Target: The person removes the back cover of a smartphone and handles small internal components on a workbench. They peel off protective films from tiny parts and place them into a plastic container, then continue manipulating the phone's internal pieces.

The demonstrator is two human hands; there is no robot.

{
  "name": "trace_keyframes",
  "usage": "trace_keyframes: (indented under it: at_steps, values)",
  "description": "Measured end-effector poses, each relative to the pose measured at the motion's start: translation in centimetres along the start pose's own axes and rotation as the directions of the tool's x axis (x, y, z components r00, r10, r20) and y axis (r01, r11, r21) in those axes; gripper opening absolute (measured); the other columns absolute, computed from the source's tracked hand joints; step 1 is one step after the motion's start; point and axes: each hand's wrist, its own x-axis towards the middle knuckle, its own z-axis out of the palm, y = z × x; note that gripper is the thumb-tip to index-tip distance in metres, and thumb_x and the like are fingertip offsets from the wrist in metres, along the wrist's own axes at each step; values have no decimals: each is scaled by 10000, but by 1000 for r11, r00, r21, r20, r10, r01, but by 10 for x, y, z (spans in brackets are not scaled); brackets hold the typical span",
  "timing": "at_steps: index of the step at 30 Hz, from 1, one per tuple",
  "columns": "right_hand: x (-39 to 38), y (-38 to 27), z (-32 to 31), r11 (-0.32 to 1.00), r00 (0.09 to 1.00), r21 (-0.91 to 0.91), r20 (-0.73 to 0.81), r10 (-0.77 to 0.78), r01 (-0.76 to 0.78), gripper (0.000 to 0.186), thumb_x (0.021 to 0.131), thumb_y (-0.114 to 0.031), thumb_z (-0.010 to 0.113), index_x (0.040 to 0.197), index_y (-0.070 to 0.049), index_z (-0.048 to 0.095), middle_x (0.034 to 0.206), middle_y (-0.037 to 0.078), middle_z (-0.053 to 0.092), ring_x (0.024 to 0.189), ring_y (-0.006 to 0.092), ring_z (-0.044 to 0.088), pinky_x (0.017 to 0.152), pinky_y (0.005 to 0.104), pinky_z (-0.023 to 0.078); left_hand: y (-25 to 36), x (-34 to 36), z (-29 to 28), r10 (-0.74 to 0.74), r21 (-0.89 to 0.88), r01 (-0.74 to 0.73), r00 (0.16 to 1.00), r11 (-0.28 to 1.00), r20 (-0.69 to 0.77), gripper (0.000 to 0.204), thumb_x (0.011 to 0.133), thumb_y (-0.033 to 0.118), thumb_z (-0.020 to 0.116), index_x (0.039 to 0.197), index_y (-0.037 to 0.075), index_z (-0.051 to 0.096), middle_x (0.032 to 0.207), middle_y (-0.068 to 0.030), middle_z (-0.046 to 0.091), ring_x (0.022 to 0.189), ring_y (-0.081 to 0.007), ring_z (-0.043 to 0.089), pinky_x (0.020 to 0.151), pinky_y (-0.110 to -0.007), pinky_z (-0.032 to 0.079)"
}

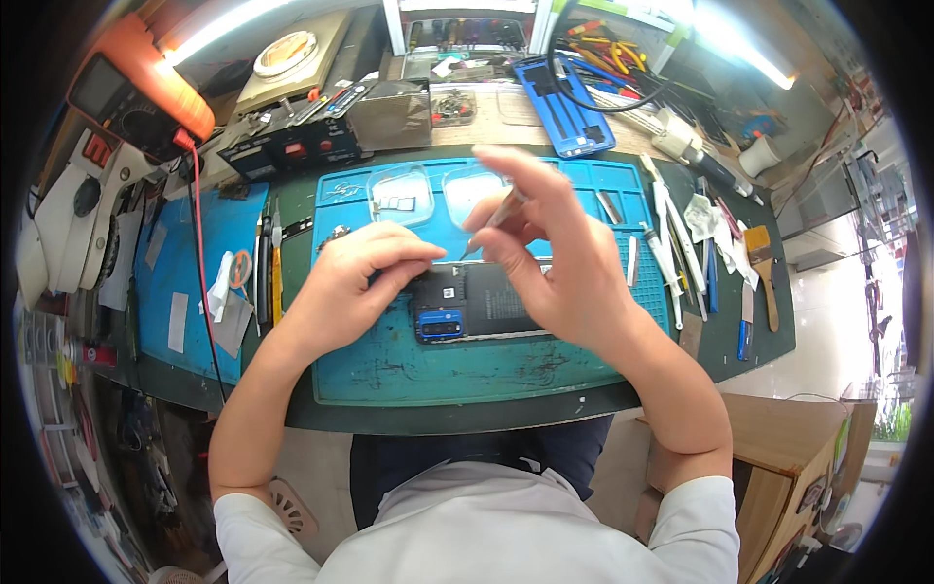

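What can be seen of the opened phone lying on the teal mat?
The opened phone lies flat on the teal mat, back cover off, showing dark innards, a black battery-like slab and a blue camera block at its lower left. The left hand rests on its left end; the right hand holds tweezers tip-down over its upper edge.

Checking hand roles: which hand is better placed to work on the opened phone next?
Probably the right hand: it holds the tweezers, tip down by the phone. The left hand rests on the phone.

The left hand (355, 277) lay curled, palm down, fingers pressing. The right hand (559, 263) was raised, its fingers pinched together.
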Motion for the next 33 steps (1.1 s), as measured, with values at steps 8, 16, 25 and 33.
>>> trace_keyframes:
  at_steps: [8, 16, 25, 33]
  values:
    - [-3, -3, 17, 994, 991, -68, 109, -78, 86, 572, 951, 53, 674, 1501, -69, 574, 926, 110, 711, 834, 290, 726, 734, 392, 593, -2, -8, 2, 103, -138, -88, 990, 986, 100, 220, 985, 10, 709, 1190, 49, 778, 1106, -98, 737, 1044, -289, 677, 912, -394, 545]
    - [-6, -1, 14, 995, 990, -71, 122, -64, 73, 503, 965, 9, 697, 1454, -72, 609, 882, 90, 707, 792, 269, 718, 706, 382, 592, -3, -8, 8, 163, -75, -156, 982, 985, 98, 179, 950, 8, 755, 1125, 30, 779, 1110, -101, 735, 1057, -296, 683, 950, -407, 537]
    - [5, -14, 1, 928, 967, -285, 150, -206, 242, 475, 871, -62, 834, 1335, -91, 741, 982, 83, 748, 846, 232, 731, 753, 341, 594, 10, -6, 4, -37, -220, 56, 995, 974, 92, 395, 966, -20, 715, 1355, 42, 687, 1145, -92, 745, 1059, -250, 730, 988, -393, 558]
    - [3, -23, 8, 970, 986, -190, 100, -135, 152, 472, 950, 2, 709, 1419, -53, 698, 1030, 117, 744, 917, 241, 734, 802, 348, 597, 24, 6, 9, -163, -247, 196, 976, 949, 147, 765, 998, -29, 705, 1674, 86, 366, 1214, -71, 718, 1121, -173, 698, 1024, -345, 532]
